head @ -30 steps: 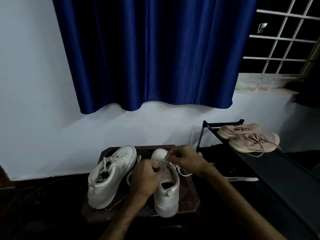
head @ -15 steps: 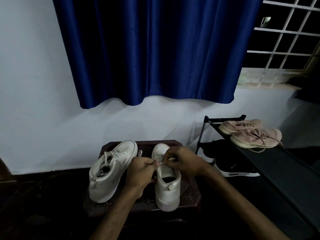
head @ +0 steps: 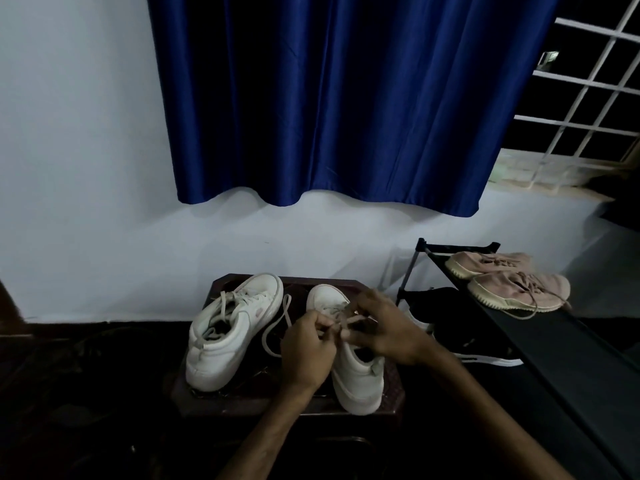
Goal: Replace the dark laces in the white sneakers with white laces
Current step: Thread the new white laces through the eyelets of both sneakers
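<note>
- Both my hands are over the right sneaker (head: 360, 379). It stands heel toward me on the dark stool (head: 194, 400), toe to the wall.
- My left hand (head: 304, 344) has its fingers curled in and pinches the pale lace (head: 287, 306) just above the tongue. A slack loop of it trails off to the left, between the two shoes.
- My right hand (head: 384, 330) meets it from the other side, thumb and fingertips drawn narrow on the same lace. My own fingers hide whether it is the tip I hold, so I cannot tell.
- The left sneaker (head: 232, 334) sits just beside it on the stool, with a pale lace crossed through its eyelets. I judge that one done.
- So the step in hand looks like threading the upper eyelets of this second shoe, which puts me late in the job. In this dim light I can pick out no dark lace.
- The next move calls for finding the open eyelet, feeding the tip through cleanly, and drawing in that loose loop so the rows lie flat. The shoe must not skid on the stool while I do it.
- The shoe rack (head: 554, 344) with the pink shoes (head: 516, 289) stands to my right, apart from the work.
</note>
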A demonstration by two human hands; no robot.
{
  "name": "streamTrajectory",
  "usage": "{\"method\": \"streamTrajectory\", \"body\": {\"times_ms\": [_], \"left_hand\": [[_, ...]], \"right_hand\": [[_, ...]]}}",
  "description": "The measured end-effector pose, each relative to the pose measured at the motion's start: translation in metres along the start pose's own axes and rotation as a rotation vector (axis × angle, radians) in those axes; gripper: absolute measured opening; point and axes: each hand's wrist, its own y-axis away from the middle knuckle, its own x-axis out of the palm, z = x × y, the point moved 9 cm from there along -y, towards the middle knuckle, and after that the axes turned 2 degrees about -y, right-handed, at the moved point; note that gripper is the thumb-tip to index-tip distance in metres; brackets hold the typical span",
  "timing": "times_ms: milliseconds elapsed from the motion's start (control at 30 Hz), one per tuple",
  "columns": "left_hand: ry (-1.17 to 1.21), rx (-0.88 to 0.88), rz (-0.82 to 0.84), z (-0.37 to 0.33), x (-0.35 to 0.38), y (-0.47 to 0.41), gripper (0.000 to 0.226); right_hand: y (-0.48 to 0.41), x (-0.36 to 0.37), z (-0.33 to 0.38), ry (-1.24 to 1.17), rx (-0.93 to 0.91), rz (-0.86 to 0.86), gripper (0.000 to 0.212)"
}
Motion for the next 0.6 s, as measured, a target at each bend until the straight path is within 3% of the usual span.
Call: {"method": "streamTrajectory", "body": {"times_ms": [167,300,400,467,600], "left_hand": [[0.211,-0.183,0.105,0.021,-0.001,0.009,0.005],[0.163,-0.238,0.134,0.049,-0.026,0.020,0.006],[-0.100,-0.102,0.181,0.042,-0.028,0.020,0.008],[-0.259,0.066,0.110,0.014,-0.026,0.017,0.013],[-0.307,0.279,-0.009,-0.024,-0.012,0.006,0.030]], "right_hand": [[0.012,0.011,-0.021,-0.264,0.077,-0.190,0.019],[0.015,0.016,-0.023,-0.375,0.129,-0.193,0.014],[0.016,0.017,-0.021,-0.399,0.140,-0.204,0.018],[0.016,0.017,-0.021,-0.389,0.141,-0.219,0.019],[0.016,0.014,-0.015,-0.330,0.109,-0.256,0.025]]}}
